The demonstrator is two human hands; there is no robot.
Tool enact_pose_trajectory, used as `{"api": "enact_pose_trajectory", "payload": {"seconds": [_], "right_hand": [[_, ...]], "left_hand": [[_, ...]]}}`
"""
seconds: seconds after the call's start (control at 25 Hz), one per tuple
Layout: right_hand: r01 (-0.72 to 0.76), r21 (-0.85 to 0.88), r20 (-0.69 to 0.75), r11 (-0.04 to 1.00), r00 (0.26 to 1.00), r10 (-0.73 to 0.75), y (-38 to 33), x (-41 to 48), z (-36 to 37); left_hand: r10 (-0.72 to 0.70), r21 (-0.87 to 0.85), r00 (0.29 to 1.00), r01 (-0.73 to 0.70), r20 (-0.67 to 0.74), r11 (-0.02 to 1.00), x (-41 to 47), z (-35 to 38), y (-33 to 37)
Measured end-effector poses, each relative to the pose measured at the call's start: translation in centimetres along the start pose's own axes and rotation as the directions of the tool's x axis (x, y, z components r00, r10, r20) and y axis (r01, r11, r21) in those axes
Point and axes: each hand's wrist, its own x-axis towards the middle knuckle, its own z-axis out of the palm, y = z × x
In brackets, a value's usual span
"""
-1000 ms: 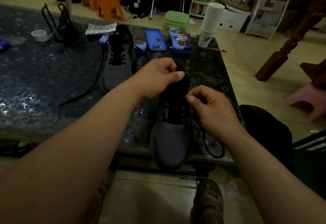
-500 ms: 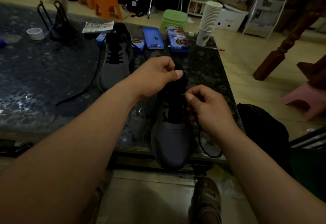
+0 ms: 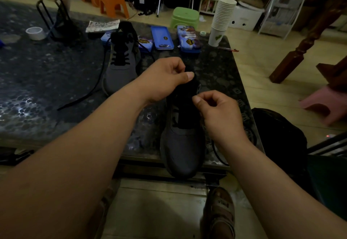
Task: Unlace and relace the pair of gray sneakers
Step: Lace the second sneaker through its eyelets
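A gray sneaker (image 3: 181, 150) lies toe toward me at the near edge of the dark table (image 3: 47, 88), its toe overhanging. My left hand (image 3: 165, 79) grips the black tongue at the sneaker's top. My right hand (image 3: 217, 114) pinches the black lace beside the eyelets on the sneaker's right side. A loop of that black lace (image 3: 218, 154) hangs by my right wrist. The second gray sneaker (image 3: 120, 69) stands farther back to the left, laced, with one black lace end (image 3: 88, 92) trailing across the table.
Blue tins (image 3: 162, 38) and a stack of paper cups (image 3: 222, 17) stand at the table's far edge. A tape roll (image 3: 35, 33) and a black wire stand (image 3: 56, 22) sit far left. Stools stand on the floor beyond. My sandalled foot (image 3: 219, 214) shows below the table.
My right hand has lifted slightly with the lace pinched. My left hand keeps its hold on the tongue. The view has shifted a little.
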Motion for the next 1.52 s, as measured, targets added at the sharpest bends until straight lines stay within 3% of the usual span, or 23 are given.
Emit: {"api": "enact_pose_trajectory", "payload": {"seconds": [0.68, 0.8, 0.88, 0.96, 1.08, 1.24, 1.36, 1.52], "right_hand": [[-0.029, -0.074, -0.003, 0.997, 1.000, 0.029, -0.7, -0.3, 0.8], [-0.041, -0.086, 0.012, 0.995, 0.999, 0.042, -0.8, -0.1, 0.7], [-0.027, -0.105, 0.015, 0.994, 0.999, 0.029, -0.7, -0.1, 0.8], [-0.021, -0.110, 0.018, 0.994, 1.000, 0.023, -0.7, 0.0, 0.7], [-0.026, -0.107, 0.011, 0.994, 1.000, 0.027, -0.7, 0.0, 0.9], [-0.020, -0.095, 0.011, 0.995, 1.000, 0.021, -0.6, -0.2, 1.1], [-0.009, -0.097, 0.012, 0.995, 1.000, 0.010, -0.5, -0.2, 1.2], [-0.001, -0.114, 0.016, 0.993, 1.000, 0.003, -0.4, -0.2, 1.3]], "left_hand": [[0.017, 0.043, 1.000, -0.016, -0.018, 0.999, -0.5, -0.1, 0.0], [0.143, 0.229, 0.986, -0.121, -0.084, 0.966, -1.6, -0.9, 0.3], [0.215, 0.397, 0.977, -0.200, 0.007, 0.896, -3.1, -1.6, 0.2], [0.183, 0.529, 0.976, -0.220, 0.122, 0.820, -4.2, -1.6, -0.4], [0.189, 0.633, 0.973, -0.232, 0.136, 0.739, -4.7, -1.3, -0.7], [0.084, 0.654, 0.982, -0.175, 0.169, 0.736, -4.6, -1.2, 0.2], [-0.041, 0.582, 0.981, -0.080, 0.191, 0.809, -4.4, -1.2, 0.6], [-0.117, 0.557, 0.967, -0.030, 0.226, 0.830, -4.3, -1.4, 1.0]]}}
